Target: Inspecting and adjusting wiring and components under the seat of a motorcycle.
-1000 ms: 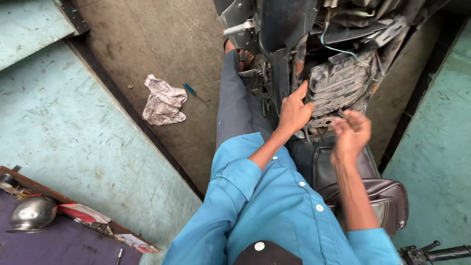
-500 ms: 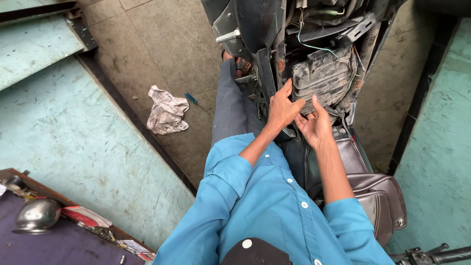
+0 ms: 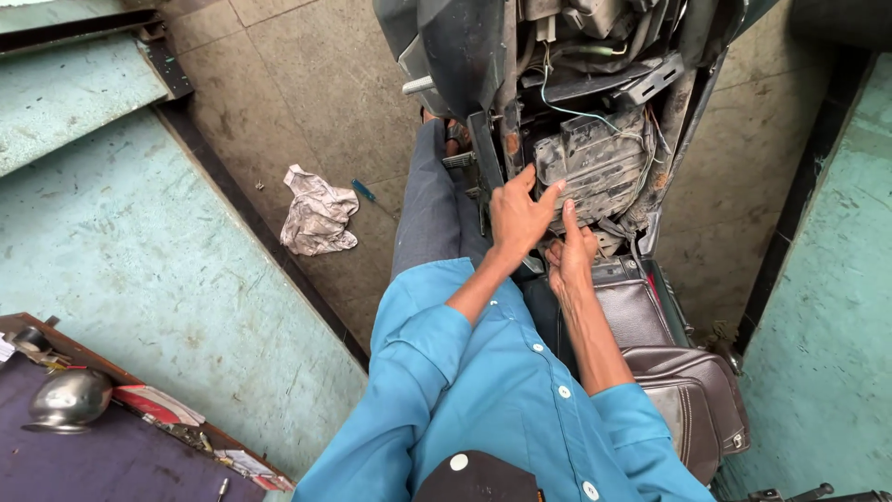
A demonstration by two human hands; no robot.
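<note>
Metal bowl (image 3: 70, 402) on purple surface at lower left, contents not visible. Crumpled rag (image 3: 319, 223) on floor, small blue tool (image 3: 363, 191) just beside. Dusty grey housing (image 3: 595, 165) inside opened scooter body (image 3: 483, 56), long axis approx left-right. Left hand (image 3: 518, 221) flat, fingers spread, pressing housing's left edge; no grip. Right hand (image 3: 571, 260) below housing, fingers curled; what's gripped, cannot tell. Brown seat (image 3: 688, 390) lower right.

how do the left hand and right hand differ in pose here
The left hand lies spread, fingers pointing up, flat against the grey box in the scooter's open frame. The right hand sits lower, curled, thumb up, at the box's bottom edge near the brown seat. The left arm wears a long blue sleeve; the right forearm is bare. Both are bare and reach into the same opening.
</note>
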